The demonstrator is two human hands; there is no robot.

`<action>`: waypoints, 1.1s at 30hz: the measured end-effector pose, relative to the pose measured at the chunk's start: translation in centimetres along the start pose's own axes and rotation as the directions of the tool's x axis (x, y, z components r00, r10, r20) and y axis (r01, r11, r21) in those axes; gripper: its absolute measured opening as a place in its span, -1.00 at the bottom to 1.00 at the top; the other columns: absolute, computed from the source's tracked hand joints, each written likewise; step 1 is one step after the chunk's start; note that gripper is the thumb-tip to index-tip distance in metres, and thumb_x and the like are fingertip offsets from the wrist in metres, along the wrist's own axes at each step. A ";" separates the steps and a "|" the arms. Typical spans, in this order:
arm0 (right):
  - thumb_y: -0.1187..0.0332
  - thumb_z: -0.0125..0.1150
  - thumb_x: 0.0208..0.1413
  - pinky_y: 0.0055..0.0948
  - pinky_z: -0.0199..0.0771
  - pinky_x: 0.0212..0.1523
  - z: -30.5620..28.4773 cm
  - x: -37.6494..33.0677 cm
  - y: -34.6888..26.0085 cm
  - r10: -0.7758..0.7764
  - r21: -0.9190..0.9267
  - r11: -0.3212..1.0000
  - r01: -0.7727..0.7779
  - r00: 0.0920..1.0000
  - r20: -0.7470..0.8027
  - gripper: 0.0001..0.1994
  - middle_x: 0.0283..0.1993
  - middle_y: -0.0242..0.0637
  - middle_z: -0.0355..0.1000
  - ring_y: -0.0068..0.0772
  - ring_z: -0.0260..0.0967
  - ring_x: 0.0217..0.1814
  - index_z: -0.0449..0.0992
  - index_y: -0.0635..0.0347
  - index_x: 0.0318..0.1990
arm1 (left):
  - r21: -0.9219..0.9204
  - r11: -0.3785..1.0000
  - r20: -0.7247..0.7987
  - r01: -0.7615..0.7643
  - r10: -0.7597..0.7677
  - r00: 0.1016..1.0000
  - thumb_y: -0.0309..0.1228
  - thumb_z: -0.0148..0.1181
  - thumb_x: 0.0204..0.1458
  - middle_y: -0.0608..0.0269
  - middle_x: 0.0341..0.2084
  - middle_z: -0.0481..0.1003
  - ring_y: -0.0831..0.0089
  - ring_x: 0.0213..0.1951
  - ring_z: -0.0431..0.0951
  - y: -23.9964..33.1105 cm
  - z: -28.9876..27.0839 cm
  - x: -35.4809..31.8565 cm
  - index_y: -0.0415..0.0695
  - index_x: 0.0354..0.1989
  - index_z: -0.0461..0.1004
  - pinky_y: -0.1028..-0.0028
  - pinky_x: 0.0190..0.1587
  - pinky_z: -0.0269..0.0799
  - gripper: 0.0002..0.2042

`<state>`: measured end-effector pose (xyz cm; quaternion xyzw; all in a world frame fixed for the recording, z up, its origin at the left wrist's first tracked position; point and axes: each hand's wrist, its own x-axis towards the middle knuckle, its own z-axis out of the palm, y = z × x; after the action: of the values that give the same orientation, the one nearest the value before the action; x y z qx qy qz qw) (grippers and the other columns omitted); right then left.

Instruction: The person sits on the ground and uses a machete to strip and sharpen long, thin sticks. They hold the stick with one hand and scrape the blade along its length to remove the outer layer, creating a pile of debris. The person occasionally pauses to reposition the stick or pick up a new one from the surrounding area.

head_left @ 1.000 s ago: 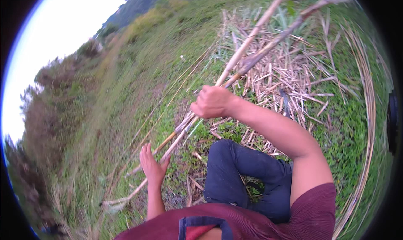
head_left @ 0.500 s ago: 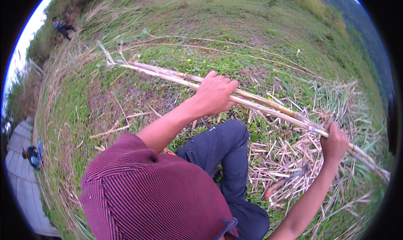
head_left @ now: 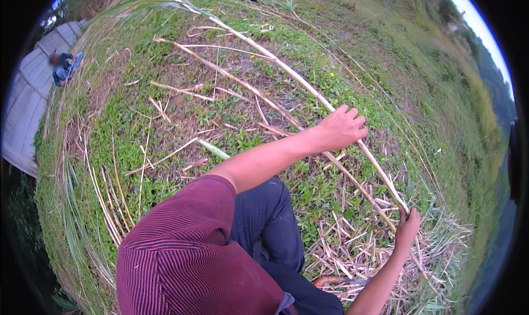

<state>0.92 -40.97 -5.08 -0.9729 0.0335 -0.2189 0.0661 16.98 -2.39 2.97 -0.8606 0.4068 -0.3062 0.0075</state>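
A long pale cane stalk [head_left: 300, 79] slants from the far left down to the right, with leafy green blades at its far end. My left hand [head_left: 343, 128] curls over its middle part, and my right hand [head_left: 408, 224] is closed around it near its lower right end. A second, browner stalk [head_left: 264, 100] runs lower and at a different slant, passing behind my left forearm. It continues down to the right beside my right hand; whether that hand touches it, I cannot tell. My crossed legs in dark trousers [head_left: 270, 218] are below my left arm.
Chopped stalk pieces [head_left: 336, 249] litter the ground at right, with a reddish-handled tool [head_left: 330, 280] partly hidden among them. Longer canes [head_left: 113, 196] lie at left. A person [head_left: 61, 68] sits at far left by grey paving [head_left: 25, 116]. Low green plants surround me.
The two stalks, held close together before, have spread apart at the far left. Both hands have moved lower relative to the view, which has turned.
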 end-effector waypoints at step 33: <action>0.15 0.23 0.16 0.12 -0.05 0.49 3.8 -8.8 -23.5 -0.015 0.083 0.996 -0.014 0.942 0.335 -0.31 0.39 0.16 0.15 0.25 -0.10 0.55 0.18 0.16 0.41 | 0.390 0.875 -0.285 0.287 -0.182 0.941 -0.13 0.21 0.19 0.12 -0.12 0.56 0.13 0.02 0.49 -28.3 -10.0 3.8 0.05 0.04 0.42 0.04 0.00 0.34 -0.68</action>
<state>-4.49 -16.50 -8.79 -0.9923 0.0121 -0.0516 0.1118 33.12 16.22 20.48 -0.8380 0.2197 -0.4875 0.1089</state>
